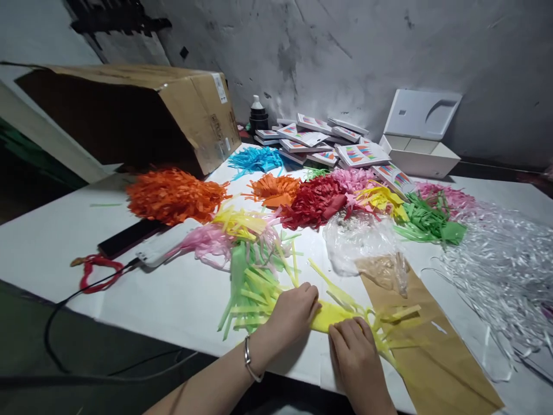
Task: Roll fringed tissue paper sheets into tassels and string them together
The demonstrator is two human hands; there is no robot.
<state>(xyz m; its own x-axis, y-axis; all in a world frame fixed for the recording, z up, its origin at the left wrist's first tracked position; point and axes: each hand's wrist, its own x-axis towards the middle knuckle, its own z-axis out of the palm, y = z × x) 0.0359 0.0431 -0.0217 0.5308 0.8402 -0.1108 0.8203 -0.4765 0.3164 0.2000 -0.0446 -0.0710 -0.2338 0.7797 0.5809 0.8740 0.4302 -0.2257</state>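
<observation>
A strip of yellow tissue paper (330, 317) lies across the front of the white table, with fringed ends spreading to both sides. Closed around its left part is my left hand (296, 308), a silver bangle on the wrist. My right hand (352, 340) grips the lower edge of the same strip with bent fingertips, a short way to the right. Green tissue fringe (242, 276) lies to the left, partly under the yellow fringe. On the right, the yellow fringe reaches over a sheet of brown paper (436, 351).
Behind are orange (173, 196) and red fringe bundles (317, 199), a clear plastic bag (358, 242) and stacked flat boxes (311, 138). A big carton (199, 115) stands back left. Silver tinsel (510, 259) spreads right. A phone (129, 237) and a cabled white power bank (166, 245) lie left.
</observation>
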